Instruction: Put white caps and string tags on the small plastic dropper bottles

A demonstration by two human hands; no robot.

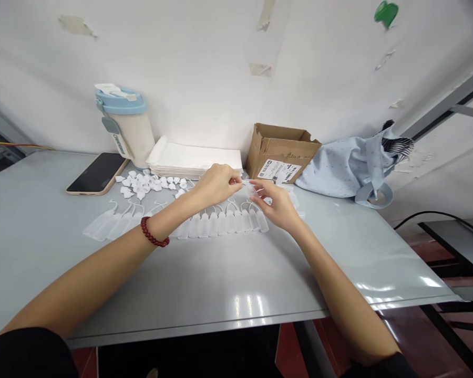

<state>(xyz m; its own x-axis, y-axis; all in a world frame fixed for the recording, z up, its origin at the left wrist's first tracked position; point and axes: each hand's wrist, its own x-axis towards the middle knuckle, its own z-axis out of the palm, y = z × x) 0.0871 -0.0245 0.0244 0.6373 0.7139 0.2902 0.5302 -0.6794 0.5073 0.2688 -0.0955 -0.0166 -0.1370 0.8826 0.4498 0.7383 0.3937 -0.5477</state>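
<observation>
My left hand, with a dark red braided bracelet on its wrist, is closed in a pinch at the middle of the table. What is between its fingertips is too small to make out. My right hand faces it, thumb and fingers curled around a small translucent bottle-like piece. Below the hands lies a row of similar translucent pieces with thin white looped cords; my left forearm hides part of it. Behind my left forearm is a heap of small white cap-like parts.
Along the wall stand a white tumbler with a blue lid, a stack of white packets and an open cardboard box. A phone lies at left. A light blue cloth bag rests at right on the grey table.
</observation>
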